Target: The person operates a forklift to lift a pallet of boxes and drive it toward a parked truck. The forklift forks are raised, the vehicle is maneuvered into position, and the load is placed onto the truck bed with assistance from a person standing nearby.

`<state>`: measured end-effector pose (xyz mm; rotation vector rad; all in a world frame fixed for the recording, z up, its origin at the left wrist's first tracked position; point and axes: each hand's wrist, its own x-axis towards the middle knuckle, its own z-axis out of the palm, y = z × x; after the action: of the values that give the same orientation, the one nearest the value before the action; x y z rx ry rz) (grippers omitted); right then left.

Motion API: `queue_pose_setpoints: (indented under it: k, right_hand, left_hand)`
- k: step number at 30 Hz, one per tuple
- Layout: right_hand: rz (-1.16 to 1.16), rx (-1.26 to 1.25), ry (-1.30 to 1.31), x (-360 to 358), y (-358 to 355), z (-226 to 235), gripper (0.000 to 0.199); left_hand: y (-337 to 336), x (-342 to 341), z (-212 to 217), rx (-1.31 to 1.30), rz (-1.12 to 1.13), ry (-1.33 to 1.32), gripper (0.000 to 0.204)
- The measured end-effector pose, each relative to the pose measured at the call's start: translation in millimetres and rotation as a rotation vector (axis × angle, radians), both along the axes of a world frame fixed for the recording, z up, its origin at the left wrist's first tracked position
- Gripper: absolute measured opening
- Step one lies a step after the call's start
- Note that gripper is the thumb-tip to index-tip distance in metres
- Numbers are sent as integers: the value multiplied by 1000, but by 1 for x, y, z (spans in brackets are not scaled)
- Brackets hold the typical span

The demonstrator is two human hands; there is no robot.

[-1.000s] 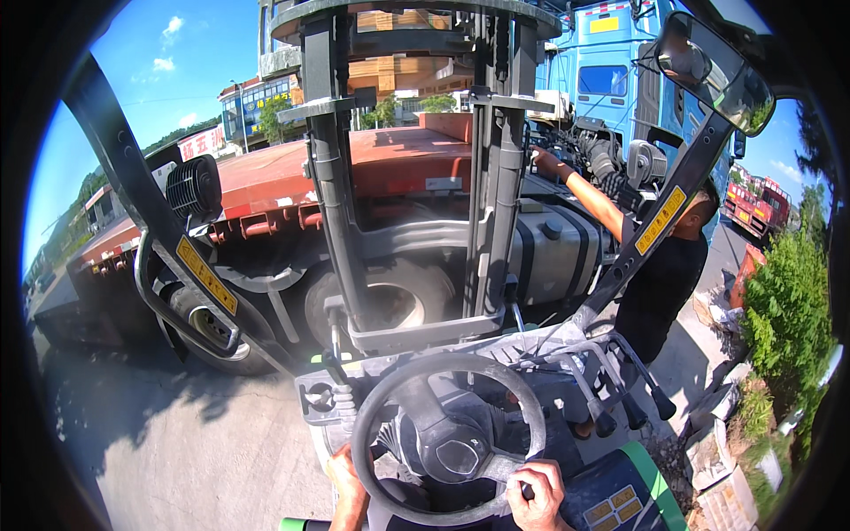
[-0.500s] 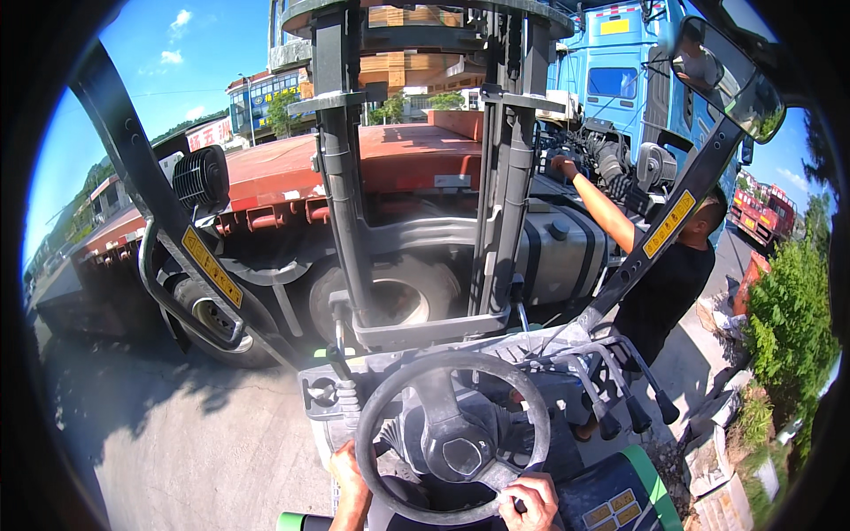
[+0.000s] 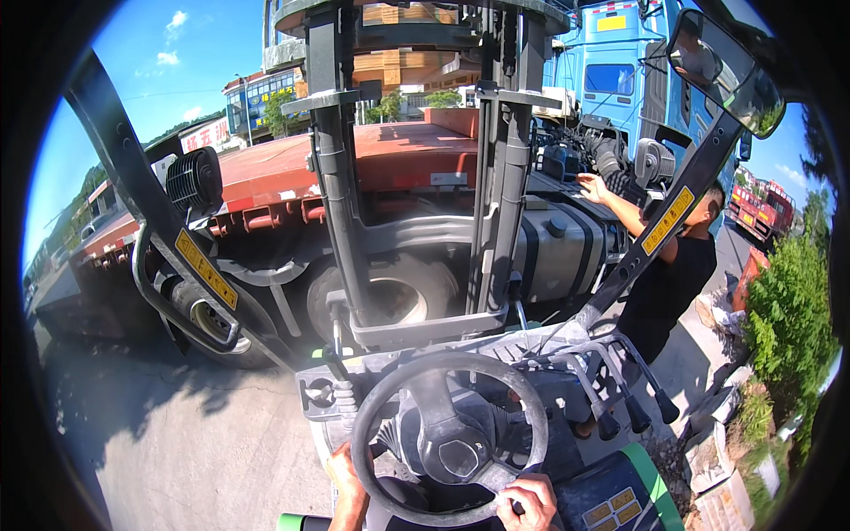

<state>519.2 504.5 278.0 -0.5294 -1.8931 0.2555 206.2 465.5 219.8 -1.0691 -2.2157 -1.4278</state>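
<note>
A black steering wheel of thick, round shape (image 3: 456, 451), with a dusty matt surface and a wide hub, is in the lower middle of the view, between the person's two forearms. The right hand (image 3: 529, 504) is at the lower right part of its rim; the fingers are bent over the rim and have hold of it. The left hand (image 3: 346, 475) is at the left side of the rim, with the fingers partly hidden there, so I cannot tell how far they close.

To the right of the wheel, three bent grey metal levers with smooth, dark, drop-shaped knobs (image 3: 636, 414) stand in a row. Below them is a dark cover with a bright green edge (image 3: 651, 473).

In front rises a tall mast of dark grey steel (image 3: 335, 177), with straight uprights and a flat crossbar near its foot. Through it one sees pale, sawn wooden boards (image 3: 403, 69), and a long red flatbed of painted metal (image 3: 407, 146), scuffed along its edge, above a round rubber tyre (image 3: 434, 288).

On the right are a silvery metal tank with rounded corners and dark straps (image 3: 558, 257) and a glossy blue truck cab (image 3: 611, 49). A co-worker in a black short-sleeved top (image 3: 673, 279) stands near them, one arm stretched toward the truck, its hand with the fingers extended.
</note>
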Motion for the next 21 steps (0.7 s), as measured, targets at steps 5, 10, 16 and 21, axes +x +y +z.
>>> queue_pose_setpoints:
  k: [5, 10, 16, 21]
  right_hand:
    - [6, -3, 4, 0, -1, 0, 32]
    - [-2, -32, 4, 0, -3, 0, 30]
    - [-7, 4, 35, -3, 0, -4, 29]
    - [1, 9, 0, 0, 0, -2, 29]
  left_hand:
    - [0, 1, 1, -16, 27, 20, 34]
    - [-2, 1, -1, 3, 9, -36, 34]
    - [0, -3, -4, -22, 37, 59, 35]
    - [-1, 0, -2, -18, 43, -47, 38]
